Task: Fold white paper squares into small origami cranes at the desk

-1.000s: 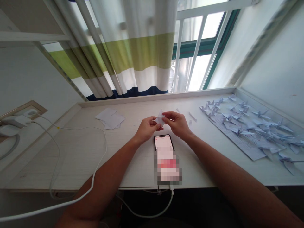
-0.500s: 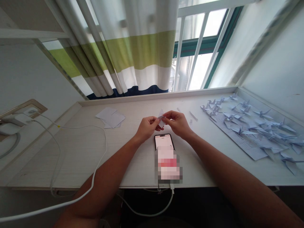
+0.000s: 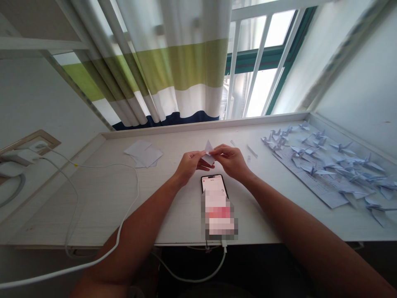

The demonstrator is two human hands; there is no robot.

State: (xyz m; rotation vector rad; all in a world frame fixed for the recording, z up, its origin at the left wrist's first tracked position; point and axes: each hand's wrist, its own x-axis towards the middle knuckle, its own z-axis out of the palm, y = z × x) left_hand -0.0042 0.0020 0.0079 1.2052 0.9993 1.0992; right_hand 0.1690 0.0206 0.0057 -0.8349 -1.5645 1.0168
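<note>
Between my two hands is a small piece of folded white paper [image 3: 209, 147], its pointed tip facing away from me. My left hand [image 3: 190, 164] pinches its left side between thumb and fingers, the lower fingers reaching beneath it. My right hand [image 3: 231, 160] grips the right edge with thumb and forefinger. The paper is held just above the desk, beyond a phone [image 3: 214, 184] that lies face up with its screen lit. My fingers hide part of the folds.
Many folded paper cranes [image 3: 316, 169] cover the right side of the white desk [image 3: 102, 198], some on a printed sheet [image 3: 338, 200]. Square paper sheets [image 3: 144, 153] lie at the left, paper strips [image 3: 252, 150] beyond my right hand. A white cable [image 3: 138, 186] crosses the left side.
The folded paper has turned slightly and shows more of its pointed upper part. My left fingers have spread a little along its left side; my right hand stays nearly in place.
</note>
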